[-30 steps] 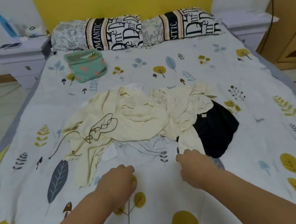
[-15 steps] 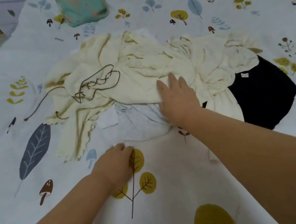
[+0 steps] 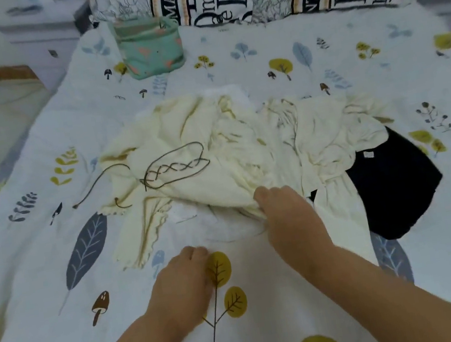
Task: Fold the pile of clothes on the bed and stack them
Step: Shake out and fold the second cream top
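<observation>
My right hand [image 3: 283, 206] pinches the cream top's [image 3: 203, 168] hem; my left hand [image 3: 187, 274] rests curled on the bed [image 3: 59, 286], holding nothing.

Both bare forearms reach in from the bottom edge, 1 from about 7 o'clock and the other from about 4 o'clock. The left hand [image 3: 183, 278] sits lower and nearer the body, back upward, fingers curled under into a loose fist with the knuckles pressed down at the 12 o'clock end; whether it grips anything cannot be told. The right hand [image 3: 285, 208] is stretched farther forward, toward 12 o'clock of the left, back upward, wrist straight, its fingers [image 3: 262, 199] bent and closed on a bunch of fabric at their tips. The 2 hands are near each other but apart.
</observation>
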Demonstrator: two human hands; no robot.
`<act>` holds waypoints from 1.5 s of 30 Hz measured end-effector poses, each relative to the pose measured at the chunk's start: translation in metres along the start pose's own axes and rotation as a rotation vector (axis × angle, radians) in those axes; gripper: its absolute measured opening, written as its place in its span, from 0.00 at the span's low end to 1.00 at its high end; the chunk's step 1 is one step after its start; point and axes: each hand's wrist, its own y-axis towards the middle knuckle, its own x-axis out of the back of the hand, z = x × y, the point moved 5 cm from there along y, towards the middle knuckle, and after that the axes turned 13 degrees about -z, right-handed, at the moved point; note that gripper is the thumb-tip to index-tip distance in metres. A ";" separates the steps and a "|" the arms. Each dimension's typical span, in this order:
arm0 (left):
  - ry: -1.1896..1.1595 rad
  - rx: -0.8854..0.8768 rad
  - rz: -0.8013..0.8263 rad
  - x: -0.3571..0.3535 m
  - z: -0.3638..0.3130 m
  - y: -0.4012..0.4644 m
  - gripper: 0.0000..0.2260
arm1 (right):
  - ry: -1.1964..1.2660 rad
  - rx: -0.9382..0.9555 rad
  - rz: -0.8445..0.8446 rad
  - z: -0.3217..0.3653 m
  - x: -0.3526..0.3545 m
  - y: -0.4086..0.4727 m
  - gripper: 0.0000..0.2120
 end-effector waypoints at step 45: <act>-1.548 0.037 0.194 0.511 -0.238 -0.218 0.11 | 0.071 0.459 -0.558 0.211 0.572 -0.055 0.11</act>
